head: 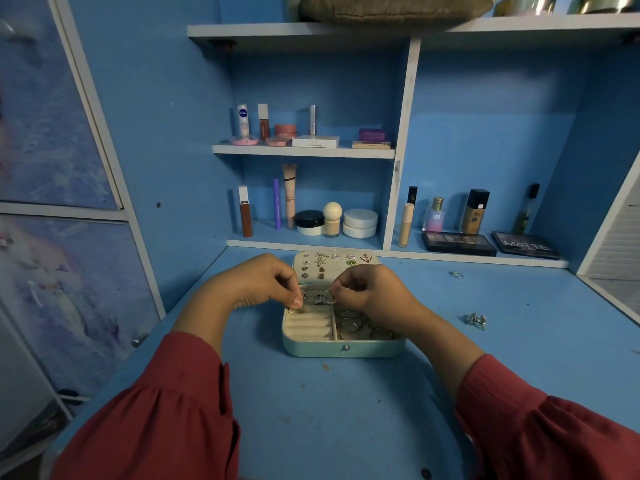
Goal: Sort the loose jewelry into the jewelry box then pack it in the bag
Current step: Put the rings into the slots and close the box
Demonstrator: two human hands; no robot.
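My left hand [258, 284] pinches a small ring [300, 308] over the ring rolls at the open jewelry box's [343, 349] back-left; my right hand [372, 292] pinches another ring [327, 295] just beside it, at three o'clock. Loose pieces [476, 320] lie on the desk [329, 427], well apart at three o'clock, nearer my right. Readable: NIVEA [243, 114], MATTE [526, 244].

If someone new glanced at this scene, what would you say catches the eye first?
Most likely the two hands, left hand and right hand, meeting over the open jewelry box at the middle of the blue desk, each pinching something small at the ring rolls. Next, the earrings pinned in the raised lid, and two loose pieces lying on the desk to the right.
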